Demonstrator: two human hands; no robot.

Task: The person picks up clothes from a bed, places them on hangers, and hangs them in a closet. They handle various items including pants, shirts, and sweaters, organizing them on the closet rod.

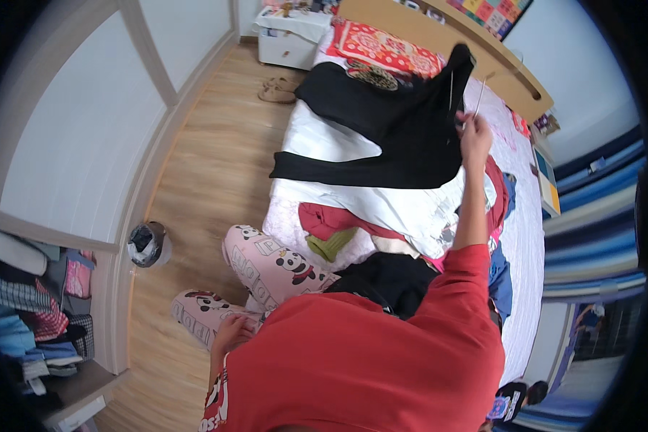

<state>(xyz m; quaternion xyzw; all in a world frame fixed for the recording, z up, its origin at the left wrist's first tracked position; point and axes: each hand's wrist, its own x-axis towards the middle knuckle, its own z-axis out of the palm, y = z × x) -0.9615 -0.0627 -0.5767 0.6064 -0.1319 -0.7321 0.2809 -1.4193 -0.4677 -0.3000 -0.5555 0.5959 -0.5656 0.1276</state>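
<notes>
The bed [522, 317] carries the clothes; its headboard [515, 79] marks the head edge. The floor [194, 144] runs along the bed's left edge. The black trousers [417, 137] are spread across the upper half of the bed, legs toward the left edge, waist toward the right edge. A white cloth [403, 209] lies partly beneath them. The pillow [392, 52], red and patterned, is at the head edge, just beyond the trousers. A black garment [392, 281] lies beside the person, farther from the head edge. Near the left edge are a red garment [324, 219] and, overlapping it, a smaller green garment [331, 245]. The bin [151, 248] stands on the floor, well apart from the bed. The right grip [470, 119] is clamped on the trousers at the waist; a thin pale strip [480, 93] rises beside its fingers, kind not discernible. The left grip [235, 330] rests near the person's thigh; whether its fingers are apart or together cannot be told.
</notes>
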